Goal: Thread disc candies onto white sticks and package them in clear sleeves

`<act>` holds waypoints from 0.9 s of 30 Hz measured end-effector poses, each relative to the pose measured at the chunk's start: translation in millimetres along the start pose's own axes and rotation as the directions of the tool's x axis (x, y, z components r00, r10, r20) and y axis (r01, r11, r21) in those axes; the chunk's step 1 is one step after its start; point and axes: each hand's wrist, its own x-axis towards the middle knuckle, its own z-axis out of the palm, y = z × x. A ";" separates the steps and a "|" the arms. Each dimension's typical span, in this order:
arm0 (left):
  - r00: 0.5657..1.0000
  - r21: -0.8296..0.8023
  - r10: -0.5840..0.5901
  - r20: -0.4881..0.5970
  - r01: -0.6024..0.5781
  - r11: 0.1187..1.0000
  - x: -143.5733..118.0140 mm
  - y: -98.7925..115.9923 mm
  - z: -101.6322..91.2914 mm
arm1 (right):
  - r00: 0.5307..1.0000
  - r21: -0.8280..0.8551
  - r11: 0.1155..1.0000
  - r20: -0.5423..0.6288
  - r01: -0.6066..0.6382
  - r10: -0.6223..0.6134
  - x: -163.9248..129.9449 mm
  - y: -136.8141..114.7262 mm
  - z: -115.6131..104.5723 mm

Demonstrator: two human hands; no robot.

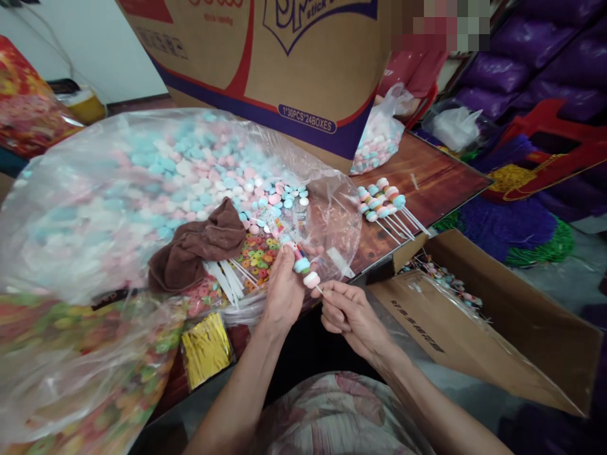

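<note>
Between my two hands is a candy skewer, a white stick strung with pastel pieces. My left hand is closed around its upper candies. With thumb and forefinger my right hand pinches the thin stick below a pink-and-white candy. Just beyond my left hand lie ring-shaped gummies and several white sticks, beside a crumpled brown cloth. A big clear bag of pink, white and blue candies spreads behind them. Several finished-looking skewers lie together on the table at the right.
A large printed carton stands at the back. An open cardboard box with wrapped candies sits low at the right. Gold twist ties lie at the table's front edge, near a bag of ring gummies. A person sits behind the carton.
</note>
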 end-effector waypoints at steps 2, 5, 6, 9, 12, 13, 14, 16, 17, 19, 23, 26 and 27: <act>1.000 0.007 -0.027 0.007 0.027 1.000 -1.3 -1.7 0.3 | 0.994 -0.135 0.987 -0.049 0.087 -0.095 5.1 1.1 0.2; 0.998 0.019 -0.031 0.051 0.030 0.999 -2.6 1.7 -3.0 | 0.959 -0.390 0.894 -0.082 0.220 -0.272 10.9 0.8 -3.0; 0.996 0.033 -0.048 0.072 0.045 0.998 -2.4 4.8 -5.1 | 0.953 -0.436 0.869 -0.071 0.237 -0.295 11.9 0.2 -4.8; 0.989 0.067 -0.099 0.110 0.092 0.993 1.4 18.7 -10.7 | 0.960 -0.406 0.881 -0.033 0.242 -0.279 13.1 -1.5 -10.3; 0.995 0.026 -0.072 0.075 0.071 0.997 10.5 34.0 -10.7 | 0.973 -0.301 0.929 -0.008 0.216 -0.229 13.1 -1.2 -12.2; 0.997 0.004 -0.062 0.043 0.062 0.998 14.2 37.9 -9.5 | 0.978 -0.277 0.940 0.000 0.201 -0.209 12.8 -0.6 -11.6; 0.998 -0.017 -0.056 0.007 0.056 0.998 17.7 40.9 -8.1 | 0.982 -0.256 0.949 0.009 0.182 -0.186 12.5 -0.1 -10.5; 0.997 -0.048 -0.041 -0.070 0.038 0.998 23.6 43.5 -5.9 | 0.990 -0.209 0.968 0.031 0.139 -0.135 11.6 0.7 -7.7; 0.995 -0.057 -0.035 -0.096 0.030 0.998 25.6 43.3 -5.4 | 0.993 -0.176 0.978 0.047 0.112 -0.105 11.3 0.8 -6.5; 0.994 -0.076 -0.035 -0.108 0.027 0.997 27.2 41.2 -5.8 | 0.996 -0.089 0.995 0.087 0.039 -0.031 11.5 0.2 -5.4; 0.994 -0.138 -0.098 -0.046 0.091 0.986 23.8 37.5 -8.6 | 0.987 0.064 0.994 0.141 -0.085 0.076 14.4 -1.5 -8.0; 0.991 -0.124 -0.127 -0.035 0.122 0.985 19.9 37.5 -10.4 | 0.992 0.025 0.997 0.106 -0.072 0.069 14.7 -1.5 -8.7; 0.990 -0.101 -0.137 -0.046 0.132 0.986 18.7 37.4 -10.9 | 0.996 -0.033 0.999 0.083 -0.038 0.040 14.1 -1.3 -8.2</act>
